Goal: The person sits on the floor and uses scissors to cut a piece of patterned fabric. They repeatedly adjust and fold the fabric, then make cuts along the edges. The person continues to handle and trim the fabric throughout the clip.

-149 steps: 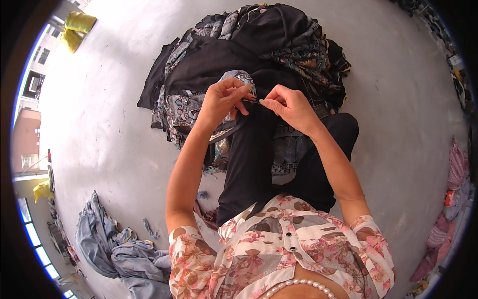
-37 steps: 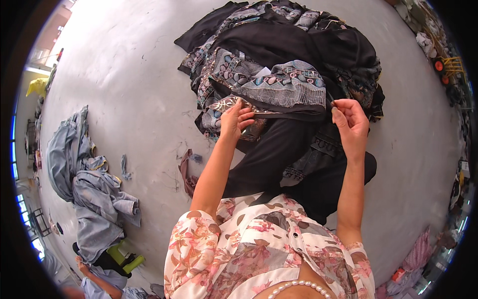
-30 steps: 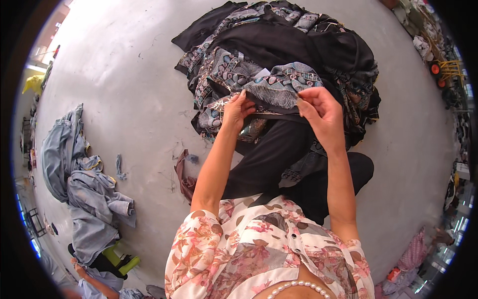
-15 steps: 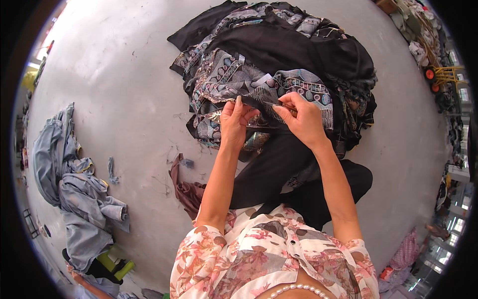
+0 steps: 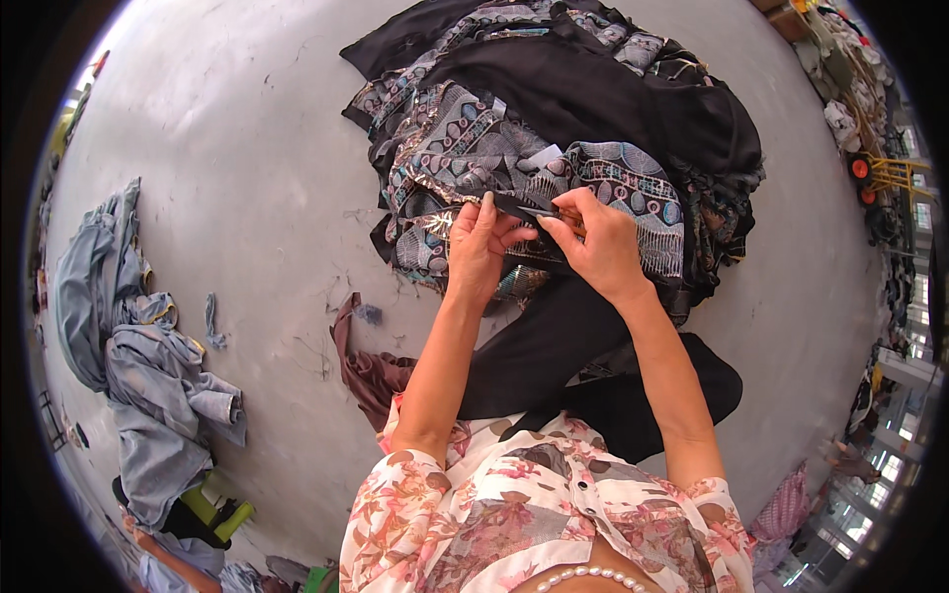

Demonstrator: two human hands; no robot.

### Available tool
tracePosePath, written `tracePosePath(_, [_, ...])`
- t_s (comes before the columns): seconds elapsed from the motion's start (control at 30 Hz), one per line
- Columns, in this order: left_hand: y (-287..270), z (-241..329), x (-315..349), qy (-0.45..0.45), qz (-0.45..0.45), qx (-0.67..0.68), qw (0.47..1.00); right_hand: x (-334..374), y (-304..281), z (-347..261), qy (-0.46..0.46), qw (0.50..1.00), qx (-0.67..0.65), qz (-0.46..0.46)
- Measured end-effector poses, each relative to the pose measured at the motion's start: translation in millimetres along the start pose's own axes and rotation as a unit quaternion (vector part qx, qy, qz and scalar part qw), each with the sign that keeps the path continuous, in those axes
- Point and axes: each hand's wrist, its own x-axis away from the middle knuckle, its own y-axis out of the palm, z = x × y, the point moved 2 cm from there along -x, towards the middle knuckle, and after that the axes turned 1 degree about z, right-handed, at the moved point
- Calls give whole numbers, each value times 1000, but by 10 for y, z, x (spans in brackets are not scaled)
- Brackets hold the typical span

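Observation:
A patterned garment [image 5: 460, 143] in black, grey and blue with a shiny trim lies before me, part of a big dark pile. Its black edge band is pinched between the thumb and fingers of my left hand [image 5: 479, 247]. Closed round a small pointed metal tool with a brownish handle [image 5: 573, 219], my right hand [image 5: 601, 242] sits just to the right. The slim tip of the tool meets the black band between the two hands. Fingers cover most of the handle, so its exact kind cannot be made out.
More black cloth [image 5: 593, 94] heaps up behind the garment. Light blue denim pieces [image 5: 163, 376] lie at the left, and a maroon cloth [image 5: 371, 371] near my left forearm. Loose threads litter the grey floor [image 5: 267, 247]. Another person's arm [image 5: 168, 558] shows at lower left.
My left hand has shifted slightly right, closer to the right hand. The tool's tip now lies against the black band. The whole view has moved a little.

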Motion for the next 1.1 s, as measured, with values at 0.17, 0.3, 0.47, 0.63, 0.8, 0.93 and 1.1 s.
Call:
tracePosePath(0.17, [-22,4,6,-1,-9,12,1000,16,-2,-8,0,1000,-4,5])
tracePosePath(0.3, [2,6,8,2,-13,-50,999,13,14,-31,-16,1000,13,-1])
tracePosePath(0.47, [41,-5,27,-1,-2,-92,996,35,33,7,-25,1000,13,12])
tracePosePath(0.63, [82,2,44,-17,-2,-88,996,36,26,19,25,1000,11,-12])
tracePosePath(0.8, [3,23,16,-11,7,-77,997,34,-53,77,97,985,-140,39])
tracePosePath(0.93, [-10,29,14,-6,3,-79,997,37,-62,3,54,998,-21,-16])
tracePosePath(1.1, [15,-23,31,-7,-12,-129,992,23,2,-5,9,1000,12,-18])
